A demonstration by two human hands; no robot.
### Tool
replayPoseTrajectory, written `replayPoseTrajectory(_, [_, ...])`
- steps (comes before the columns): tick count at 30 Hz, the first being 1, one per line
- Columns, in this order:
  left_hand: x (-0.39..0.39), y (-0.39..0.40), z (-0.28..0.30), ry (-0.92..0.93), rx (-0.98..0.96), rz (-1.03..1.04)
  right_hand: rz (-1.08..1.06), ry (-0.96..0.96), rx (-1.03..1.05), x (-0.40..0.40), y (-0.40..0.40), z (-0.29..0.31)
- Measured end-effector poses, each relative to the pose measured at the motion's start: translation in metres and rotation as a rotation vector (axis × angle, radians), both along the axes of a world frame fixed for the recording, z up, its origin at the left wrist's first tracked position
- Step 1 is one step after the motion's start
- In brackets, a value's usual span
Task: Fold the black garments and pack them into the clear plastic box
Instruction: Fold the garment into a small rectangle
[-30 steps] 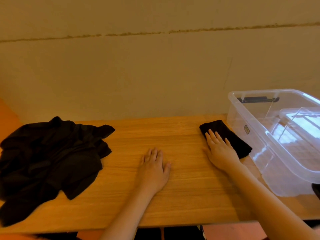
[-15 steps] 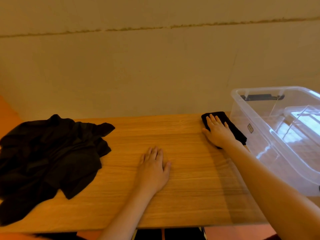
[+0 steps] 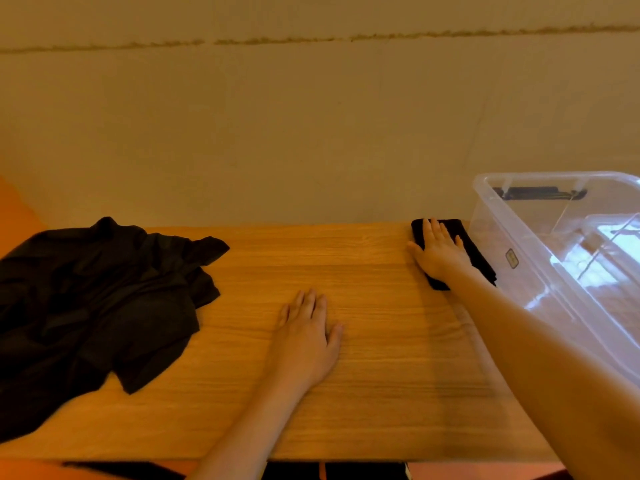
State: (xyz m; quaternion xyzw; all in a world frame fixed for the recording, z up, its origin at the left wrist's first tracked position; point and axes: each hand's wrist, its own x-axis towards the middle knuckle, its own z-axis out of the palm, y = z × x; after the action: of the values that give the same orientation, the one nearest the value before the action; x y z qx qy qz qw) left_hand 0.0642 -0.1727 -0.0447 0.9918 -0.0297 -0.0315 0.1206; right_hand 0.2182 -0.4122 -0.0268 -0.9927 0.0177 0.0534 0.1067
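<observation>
A heap of crumpled black garments lies on the left end of the wooden table. A small folded black garment lies at the table's back right, right beside the clear plastic box. My right hand rests flat on that folded garment, fingers stretched out. My left hand lies palm down on the bare wood in the middle, holding nothing. The box stands open on the right; I see no garments inside it.
A plain beige wall rises directly behind the table. The box has a dark handle at its far end and a small label on its near wall. The table's front edge runs along the bottom of the view.
My right hand has slid the small folded garment away from me, toward the table's back edge along the box. My left hand has stayed put.
</observation>
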Motion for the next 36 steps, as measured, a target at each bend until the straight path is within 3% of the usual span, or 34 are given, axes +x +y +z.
replayPoseTrajectory(6, [0.0,-0.001,0.002,-0.004,0.0,0.003,0.061,-0.218,0.058,-0.065,0.037,0.003])
replayPoseTrajectory(11, [-0.001,-0.003,0.004,-0.009,-0.012,0.017,0.256,-0.099,0.227,-0.113,0.087,0.001])
replayPoseTrajectory(15, [-0.022,0.022,0.022,-0.038,-0.19,0.05,0.352,0.042,0.352,-0.12,0.125,0.018])
replayPoseTrajectory(20, [-0.066,0.134,0.042,-0.381,-0.303,0.25,0.528,0.207,0.614,-0.125,0.194,0.045])
replayPoseTrajectory(22, [-0.08,0.179,0.044,-0.533,-0.303,0.391,0.533,0.214,0.652,-0.127,0.234,0.05])
replayPoseTrajectory(26, [-0.09,0.239,0.049,-0.594,-0.377,0.581,0.526,0.153,0.779,-0.129,0.307,0.051])
replayPoseTrajectory(33, [-0.045,0.301,0.075,-0.598,-0.535,0.694,0.422,0.088,0.939,-0.085,0.392,0.075])
replayPoseTrajectory(36, [-0.019,0.305,0.076,-0.564,-0.499,0.656,0.309,0.136,0.938,-0.062,0.416,0.071])
